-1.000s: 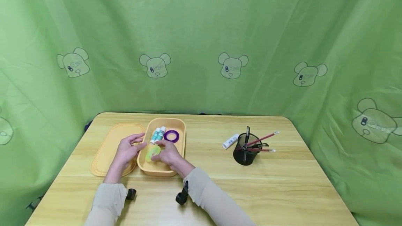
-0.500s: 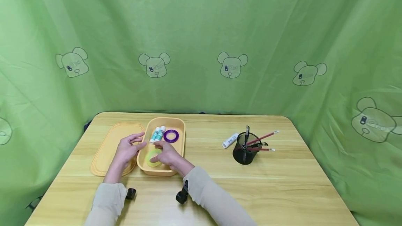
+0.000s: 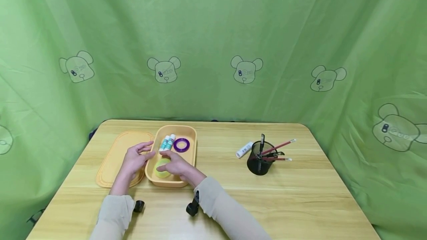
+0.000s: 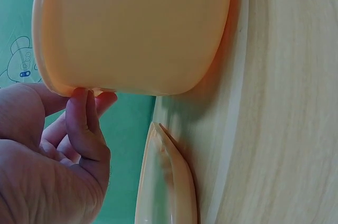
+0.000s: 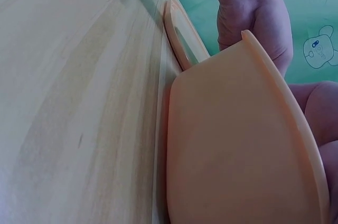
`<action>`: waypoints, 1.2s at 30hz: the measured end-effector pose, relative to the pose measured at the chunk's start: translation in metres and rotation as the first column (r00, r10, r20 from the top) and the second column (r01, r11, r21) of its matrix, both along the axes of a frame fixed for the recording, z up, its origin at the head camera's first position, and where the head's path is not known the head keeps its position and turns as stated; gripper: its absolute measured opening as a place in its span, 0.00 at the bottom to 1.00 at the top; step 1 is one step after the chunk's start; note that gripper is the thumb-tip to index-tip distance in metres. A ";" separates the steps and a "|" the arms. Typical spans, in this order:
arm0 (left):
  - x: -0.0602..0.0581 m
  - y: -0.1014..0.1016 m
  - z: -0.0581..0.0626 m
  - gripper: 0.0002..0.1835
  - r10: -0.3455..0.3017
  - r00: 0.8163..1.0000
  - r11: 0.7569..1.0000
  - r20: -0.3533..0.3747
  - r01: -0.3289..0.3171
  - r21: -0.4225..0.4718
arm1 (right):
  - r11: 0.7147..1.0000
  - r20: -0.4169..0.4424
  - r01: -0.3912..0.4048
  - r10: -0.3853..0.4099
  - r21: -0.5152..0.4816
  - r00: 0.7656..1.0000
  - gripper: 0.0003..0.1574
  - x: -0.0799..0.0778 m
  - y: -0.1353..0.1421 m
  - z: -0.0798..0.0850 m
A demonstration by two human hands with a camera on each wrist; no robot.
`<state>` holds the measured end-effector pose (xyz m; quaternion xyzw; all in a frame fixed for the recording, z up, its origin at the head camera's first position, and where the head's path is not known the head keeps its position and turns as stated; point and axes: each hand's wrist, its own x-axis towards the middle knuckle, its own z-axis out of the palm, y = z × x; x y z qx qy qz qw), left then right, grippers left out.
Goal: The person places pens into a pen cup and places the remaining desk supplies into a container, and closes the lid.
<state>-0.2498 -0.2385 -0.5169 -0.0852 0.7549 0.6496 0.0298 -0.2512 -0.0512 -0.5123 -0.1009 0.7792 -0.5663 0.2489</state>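
Note:
A peach plastic box [image 3: 188, 158] stands on the table. Inside, a yellow roll of tape [image 3: 161, 174] lies flat near its front left end, partly covered by my right hand [image 3: 178, 165]. That hand hovers over the roll, thumb and forefinger spread apart. Two teal-and-white glue sticks [image 3: 167, 143] and a purple roll of tape [image 3: 181, 150] lie farther back in the box. My left hand [image 3: 134, 160] touches the box's left rim with its fingertips. In the left wrist view, the fingertips [image 4: 79, 97] meet that rim, and the box wall hides its contents.
Left of the box lies a peach lid [image 3: 111, 162], partly under my left arm. To the right stands a black mesh pen holder [image 3: 258, 166] with pencils and pens. Beside it lies a white glue stick [image 3: 244, 150]. A green curtain [image 3: 213, 92] hangs around the table [image 3: 300, 203].
The yellow roll of tape has gone from tilted in my right hand to flat in the box. The right fingers have let go and lifted slightly. My left hand stays in place.

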 end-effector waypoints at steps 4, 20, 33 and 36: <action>0.002 0.001 0.001 0.30 0.005 1.000 1.000 -0.002 -0.005 -0.005 | 1.000 0.018 -0.023 0.023 -0.017 1.000 0.42 0.000 0.001 0.001; 0.003 0.003 0.003 0.29 0.006 1.000 1.000 -0.016 -0.006 0.008 | 0.999 0.016 0.032 -0.031 -0.040 0.999 0.42 -0.001 0.002 0.001; 0.003 0.003 0.001 0.28 0.023 0.999 0.998 -0.031 -0.024 -0.050 | 0.988 -0.091 0.076 -0.089 -0.134 0.992 0.40 -0.005 0.020 0.025; 0.003 0.004 0.002 0.28 0.028 0.999 0.998 -0.030 -0.029 -0.051 | 0.980 -0.128 0.117 -0.138 -0.162 0.982 0.39 -0.010 0.034 0.032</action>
